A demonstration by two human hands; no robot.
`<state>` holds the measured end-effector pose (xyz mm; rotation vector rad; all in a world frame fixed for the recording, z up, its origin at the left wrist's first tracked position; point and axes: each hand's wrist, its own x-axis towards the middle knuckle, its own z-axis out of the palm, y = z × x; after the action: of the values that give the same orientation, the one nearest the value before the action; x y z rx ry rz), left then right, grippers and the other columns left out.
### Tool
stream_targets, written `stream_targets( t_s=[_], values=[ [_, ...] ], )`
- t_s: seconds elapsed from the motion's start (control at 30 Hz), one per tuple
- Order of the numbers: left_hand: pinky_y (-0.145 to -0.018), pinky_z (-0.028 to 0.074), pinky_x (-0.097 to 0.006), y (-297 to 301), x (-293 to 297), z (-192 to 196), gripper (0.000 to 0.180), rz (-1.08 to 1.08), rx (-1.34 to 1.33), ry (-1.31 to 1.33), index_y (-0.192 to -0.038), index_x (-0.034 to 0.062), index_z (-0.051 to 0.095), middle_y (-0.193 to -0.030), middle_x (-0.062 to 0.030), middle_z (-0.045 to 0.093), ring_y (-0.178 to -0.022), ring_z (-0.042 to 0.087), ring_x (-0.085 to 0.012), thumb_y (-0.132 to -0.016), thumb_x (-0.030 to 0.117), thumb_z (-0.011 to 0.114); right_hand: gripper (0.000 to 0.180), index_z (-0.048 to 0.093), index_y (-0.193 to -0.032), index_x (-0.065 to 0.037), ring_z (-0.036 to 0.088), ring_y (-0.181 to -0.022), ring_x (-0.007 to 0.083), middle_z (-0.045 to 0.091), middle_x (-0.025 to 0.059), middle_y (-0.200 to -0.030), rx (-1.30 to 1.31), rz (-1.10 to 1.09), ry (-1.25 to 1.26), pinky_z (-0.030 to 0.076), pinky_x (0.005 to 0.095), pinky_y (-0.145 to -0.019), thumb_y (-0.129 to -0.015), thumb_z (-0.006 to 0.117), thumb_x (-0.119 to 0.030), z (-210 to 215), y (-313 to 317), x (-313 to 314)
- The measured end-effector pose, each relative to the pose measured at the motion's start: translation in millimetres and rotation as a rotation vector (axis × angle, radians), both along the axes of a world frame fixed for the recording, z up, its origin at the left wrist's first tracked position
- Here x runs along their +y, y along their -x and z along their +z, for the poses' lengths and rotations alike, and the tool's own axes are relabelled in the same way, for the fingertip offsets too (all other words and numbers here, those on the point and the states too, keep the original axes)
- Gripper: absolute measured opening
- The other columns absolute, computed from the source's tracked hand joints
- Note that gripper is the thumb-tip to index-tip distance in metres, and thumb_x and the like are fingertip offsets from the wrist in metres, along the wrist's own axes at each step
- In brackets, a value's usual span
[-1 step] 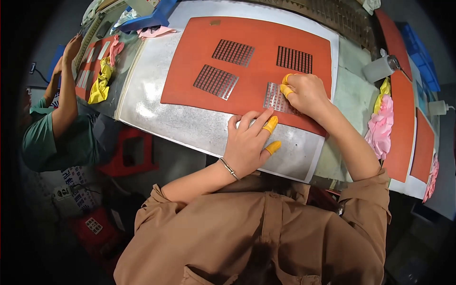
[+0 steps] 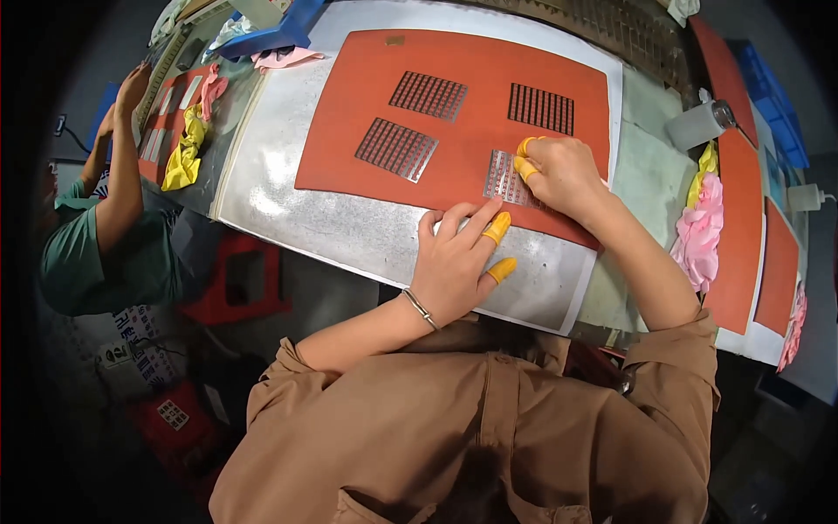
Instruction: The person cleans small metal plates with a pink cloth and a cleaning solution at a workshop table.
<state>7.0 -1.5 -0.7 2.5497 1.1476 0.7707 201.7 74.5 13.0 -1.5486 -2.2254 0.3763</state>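
Observation:
A thin perforated metal sheet [image 2: 500, 173], with rows of small openings, lies at the near right of the red-orange mat [image 2: 340, 96]. My right hand [image 2: 566, 175] covers its right part, fingers curled closed; yellow finger cots cover two fingertips. Whatever those fingers pinch is hidden. My left hand [image 2: 449, 271] rests palm down with fingers stretched, one fingertip touching the sheet's near edge; its thumb and index finger wear yellow cots. Three similar dark sheets lie farther off on the mat: a far-left one [image 2: 428, 95], a near-left one [image 2: 396, 149] and a far-right one [image 2: 541, 109].
Beneath the mat is a grey metal tabletop [image 2: 288, 214]. On the right stand a translucent bottle [image 2: 694, 127] and a crumpled pink cloth [image 2: 698, 231]. A blue tray [image 2: 284, 31] sits at the far left. Another person's arm [image 2: 122, 175] reaches over a neighbouring bench with a yellow cloth [image 2: 184, 153].

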Motion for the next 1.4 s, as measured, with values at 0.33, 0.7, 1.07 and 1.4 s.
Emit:
stream_targets(
  t_s=[0.33,0.7,1.07,1.4],
  values=[
    [-0.09,0.031,-0.045,0.2,-0.3,0.3,0.046,-0.004,0.028,-0.009,-0.109,0.003,0.058,-0.127,-0.0062,0.049,-0.108,0.046,-0.0233,-0.071,0.026,0.068,0.013,0.058,-0.066,-0.004,0.06,-0.064,0.0347,0.061,0.0147,-0.066,-0.049,0.16,0.007,0.046,0.0463,-0.055,-0.065,0.064,-0.015,-0.5,6.4,-27.7],
    [-0.089,0.031,-0.044,-0.3,-2.5,-1.7,0.045,0.005,0.017,-0.022,-0.109,0.0034,0.059,-0.127,-0.0057,0.051,-0.106,0.046,-0.0242,-0.072,0.029,0.067,0.011,0.058,-0.066,-0.003,0.06,-0.064,0.0359,0.061,0.0164,-0.066,-0.059,0.149,0.065,0.047,0.0464,-0.057,-0.066,0.062,-0.013,6.2,5.6,-23.9],
    [-0.089,0.031,-0.044,-0.2,-1.8,-1.1,0.043,0.008,0.021,-0.014,-0.109,0.004,0.059,-0.127,-0.0061,0.051,-0.106,0.046,-0.0245,-0.074,0.029,0.066,0.006,0.058,-0.064,-0.003,0.055,-0.057,0.0355,0.057,0.0152,-0.06,-0.038,0.183,0.08,0.043,0.0435,-0.053,-0.068,0.059,-0.008,8.7,1.3,-21.9],
    [-0.089,0.032,-0.044,0.2,-1.9,-2.0,0.045,0.005,0.015,-0.023,-0.111,0.004,0.058,-0.127,-0.0065,0.05,-0.106,0.047,-0.025,-0.074,0.028,0.066,0.01,0.055,-0.065,-0.002,0.056,-0.061,0.0342,0.058,0.0136,-0.064,-0.04,0.329,0.041,0.043,0.044,-0.053,-0.072,0.059,-0.009,8.4,-3.5,-16.6]
  ],
)
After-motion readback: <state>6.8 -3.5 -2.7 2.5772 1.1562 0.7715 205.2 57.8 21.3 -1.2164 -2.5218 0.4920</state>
